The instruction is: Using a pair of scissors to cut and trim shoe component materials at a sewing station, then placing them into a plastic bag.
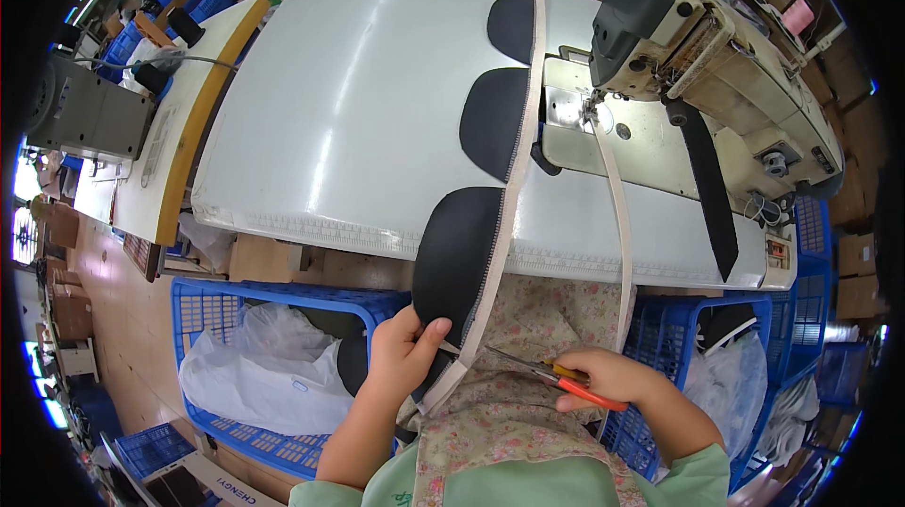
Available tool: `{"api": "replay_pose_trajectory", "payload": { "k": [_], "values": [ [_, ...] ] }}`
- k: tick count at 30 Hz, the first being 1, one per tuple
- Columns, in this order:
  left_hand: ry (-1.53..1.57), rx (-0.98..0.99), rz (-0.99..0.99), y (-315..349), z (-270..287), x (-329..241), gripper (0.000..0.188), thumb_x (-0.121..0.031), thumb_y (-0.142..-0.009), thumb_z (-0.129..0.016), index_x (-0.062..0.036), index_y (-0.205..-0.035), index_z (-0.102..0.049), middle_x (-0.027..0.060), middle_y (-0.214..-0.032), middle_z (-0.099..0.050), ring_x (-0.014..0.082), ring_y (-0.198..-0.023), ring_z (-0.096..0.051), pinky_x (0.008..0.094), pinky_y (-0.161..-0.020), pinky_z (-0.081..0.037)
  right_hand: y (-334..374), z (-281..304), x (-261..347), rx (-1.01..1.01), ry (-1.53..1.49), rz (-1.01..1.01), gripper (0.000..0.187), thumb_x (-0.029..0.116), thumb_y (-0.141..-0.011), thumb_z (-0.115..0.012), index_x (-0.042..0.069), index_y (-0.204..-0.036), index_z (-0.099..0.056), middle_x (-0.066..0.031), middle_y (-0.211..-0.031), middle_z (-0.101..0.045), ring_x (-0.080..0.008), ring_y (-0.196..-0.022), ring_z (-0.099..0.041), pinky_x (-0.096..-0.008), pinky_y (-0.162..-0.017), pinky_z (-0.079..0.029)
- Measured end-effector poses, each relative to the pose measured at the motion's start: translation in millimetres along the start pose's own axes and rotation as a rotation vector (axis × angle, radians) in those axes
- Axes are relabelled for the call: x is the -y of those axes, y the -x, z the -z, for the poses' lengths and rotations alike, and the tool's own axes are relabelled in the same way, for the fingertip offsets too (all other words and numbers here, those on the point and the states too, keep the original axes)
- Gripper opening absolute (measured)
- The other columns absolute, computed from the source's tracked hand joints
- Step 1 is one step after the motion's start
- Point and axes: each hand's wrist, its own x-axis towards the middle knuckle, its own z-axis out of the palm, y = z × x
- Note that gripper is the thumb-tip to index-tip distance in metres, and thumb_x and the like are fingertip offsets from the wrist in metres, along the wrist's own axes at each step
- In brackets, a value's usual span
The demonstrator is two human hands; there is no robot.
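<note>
A chain of black rounded fabric pieces (459, 248) runs along a pale binding strip (502, 234), from the far table edge down to my lap. My left hand (401, 354) pinches the near black piece close to the strip, thumb on top. In my right hand (608, 377) is a pair of scissors (584, 388) with orange-red handles. Their blades point left, tips beside the strip near my left hand. A loose pale tape (617, 196) hangs from the needle area of the sewing machine (698, 45) to my lap.
The white sewing table (311, 111) spans the middle. Blue baskets (283, 292) with plastic-wrapped goods stand left and right of my lap. A black strip (709, 196) hangs from the machine. Pink thread cones (798, 15) stand at the far right, and another table (179, 149) at the left.
</note>
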Motion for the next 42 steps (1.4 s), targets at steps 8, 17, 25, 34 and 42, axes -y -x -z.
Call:
{"api": "replay_pose_trajectory", "payload": {
  "k": [8,17,25,34,42],
  "values": [
    [-0.044,0.062,-0.014,4,5,-16,0.026,-0.023,-0.085,-0.061,0.0008,-0.096,-0.062,0.0045,-0.071,-0.06,0.009,-0.063,-0.051,0.0241,-0.059,-0.042,-8,5,18,0.171,-0.026,-0.127,0.055,0.057,-0.075,-0.063,0.003,-0.083,-0.055,-0.0113,-0.069,-0.054,-0.0235,-0.064,-0.052,-0.0339,-0.059,-0.042],
    [-0.018,0.035,-0.061,3,4,-7,0.026,-0.026,-0.085,-0.062,-0.0014,-0.092,-0.061,0.0083,-0.063,-0.059,0.0142,-0.055,-0.053,0.0264,-0.053,-0.042,-17,8,25,0.18,-0.006,-0.129,0.056,0.059,-0.073,-0.064,0.003,-0.074,-0.056,-0.0108,-0.062,-0.052,-0.0231,-0.058,-0.049,-0.0347,-0.055,-0.04],
    [0.113,0.051,-0.006,6,7,-7,0.026,-0.027,-0.087,-0.059,-0.0011,-0.091,-0.061,0.0049,-0.064,-0.059,0.0109,-0.057,-0.052,0.0253,-0.054,-0.042,-1,28,30,0.173,0.073,-0.122,0.046,0.045,-0.072,-0.072,0.003,-0.069,-0.055,-0.0079,-0.06,-0.053,-0.0166,-0.055,-0.048,-0.0307,-0.053,-0.04],
    [0.586,0.148,0.158,21,6,1,0.031,-0.032,-0.089,-0.057,-0.0009,-0.093,-0.06,-0.0029,-0.068,-0.057,0.0032,-0.052,-0.046,0.018,-0.046,-0.033,-68,-9,69,-0.513,-0.831,0.069,0.028,0.02,-0.079,-0.069,0.003,-0.084,-0.047,-0.0044,-0.073,-0.054,-0.012,-0.068,-0.056,-0.026,-0.059,-0.048],
    [0.617,0.139,0.17,21,9,-9,0.03,-0.031,-0.089,-0.057,-0.0016,-0.091,-0.061,-0.0019,-0.065,-0.056,0.0028,-0.048,-0.043,0.0181,-0.043,-0.03,-83,-13,82,-0.546,-0.936,0.112,0.021,0.008,-0.079,-0.064,0.005,-0.083,-0.044,-0.005,-0.074,-0.054,-0.0136,-0.066,-0.058,-0.026,-0.056,-0.049]
  ]
}}
